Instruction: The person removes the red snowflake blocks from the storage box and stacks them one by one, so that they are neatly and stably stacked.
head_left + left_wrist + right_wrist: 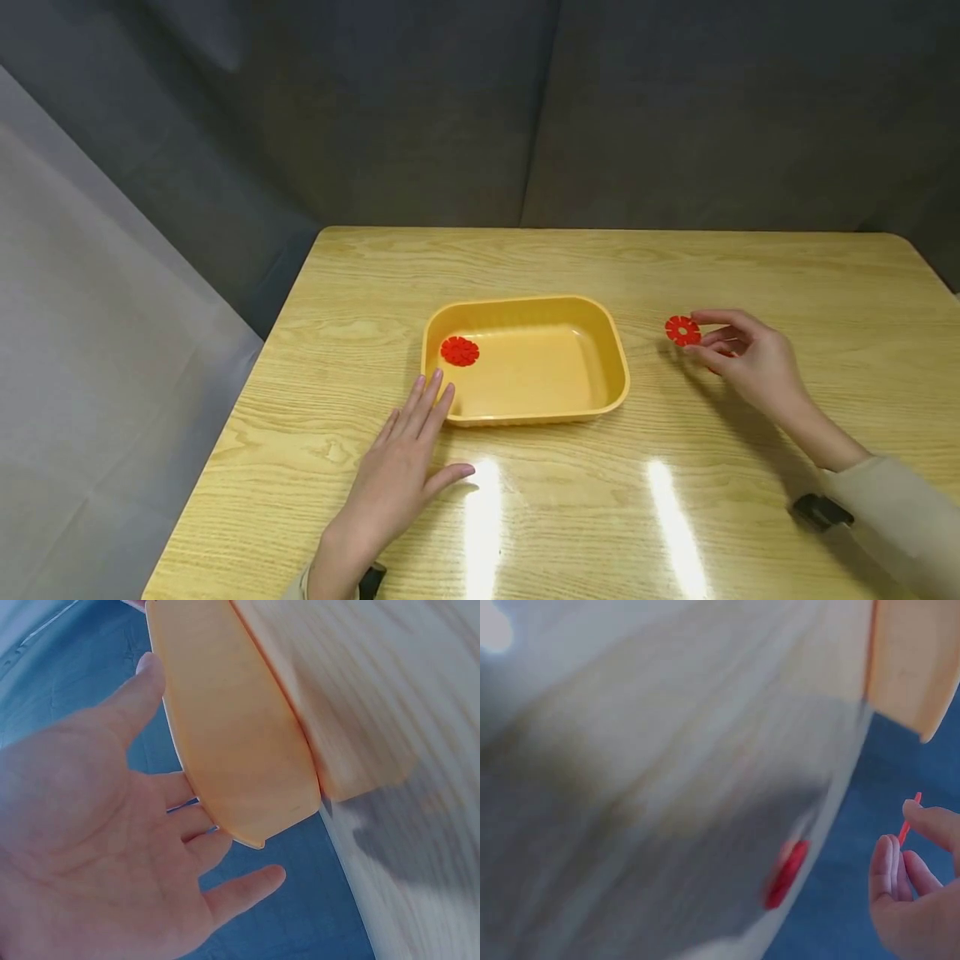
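Observation:
My right hand [757, 362] pinches a red notched plastic disc [682, 331] with a hole in its middle, held over the table to the right of a yellow plastic tray [525, 419]. In the right wrist view the same disc is edge-on between thumb and fingers. More red [786, 876] lies on the tabletop below that hand, partly hidden by the fingers in the head view. Inside the tray, at its left end, several red discs [459, 352] overlap. With fingers straight and spread, my left hand [393, 475] has its fingertips at the tray's front left corner.
The wooden table [570, 508] reflects two bright streaks of light near its front. Dark grey cloth [420, 117] hangs behind the table, and lighter grey cloth [97, 358] covers the left side. Black wrist straps [821, 511] show at the sleeves.

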### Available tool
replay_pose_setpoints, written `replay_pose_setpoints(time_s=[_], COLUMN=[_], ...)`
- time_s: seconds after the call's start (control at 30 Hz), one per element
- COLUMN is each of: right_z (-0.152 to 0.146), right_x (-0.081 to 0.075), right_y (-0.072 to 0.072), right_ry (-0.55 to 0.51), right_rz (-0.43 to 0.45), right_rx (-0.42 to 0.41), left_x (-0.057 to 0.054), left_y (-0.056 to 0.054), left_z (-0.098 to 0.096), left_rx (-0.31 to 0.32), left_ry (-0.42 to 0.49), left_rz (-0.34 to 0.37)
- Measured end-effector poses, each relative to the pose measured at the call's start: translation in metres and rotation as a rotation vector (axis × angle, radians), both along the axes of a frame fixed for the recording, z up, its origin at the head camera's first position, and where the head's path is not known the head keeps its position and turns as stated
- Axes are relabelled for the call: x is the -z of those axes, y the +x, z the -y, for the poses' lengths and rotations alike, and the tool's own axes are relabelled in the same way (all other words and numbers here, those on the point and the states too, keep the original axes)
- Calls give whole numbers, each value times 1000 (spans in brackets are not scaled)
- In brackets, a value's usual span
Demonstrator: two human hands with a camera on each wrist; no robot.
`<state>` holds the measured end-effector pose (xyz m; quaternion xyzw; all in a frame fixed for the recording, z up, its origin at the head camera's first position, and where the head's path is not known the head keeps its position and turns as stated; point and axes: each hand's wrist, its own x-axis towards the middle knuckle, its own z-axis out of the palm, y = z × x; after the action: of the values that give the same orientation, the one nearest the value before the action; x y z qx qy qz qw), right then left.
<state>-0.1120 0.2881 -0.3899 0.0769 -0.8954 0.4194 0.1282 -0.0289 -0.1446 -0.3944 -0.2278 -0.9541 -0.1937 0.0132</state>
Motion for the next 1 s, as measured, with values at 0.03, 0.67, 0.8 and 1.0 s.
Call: replay_pose_setpoints(time_s=[0.03, 0.67, 0.8, 1.0], right_z=[-4, -48, -52, -55], right_x=[2, 21, 23, 23], right_y=[1, 5, 6, 7], right_ry=[12, 217, 225, 245], right_rz=[17, 95, 125, 134], right_rx=[16, 81, 86, 85], left_x=[0, 0, -1, -4], left_y=[0, 0, 0, 1], left_z=[0, -1, -1, -2], left_rx=[0, -4, -4, -3], left_ry=[0, -12, -13, -7], left_rz=[-2, -13, -12, -7])
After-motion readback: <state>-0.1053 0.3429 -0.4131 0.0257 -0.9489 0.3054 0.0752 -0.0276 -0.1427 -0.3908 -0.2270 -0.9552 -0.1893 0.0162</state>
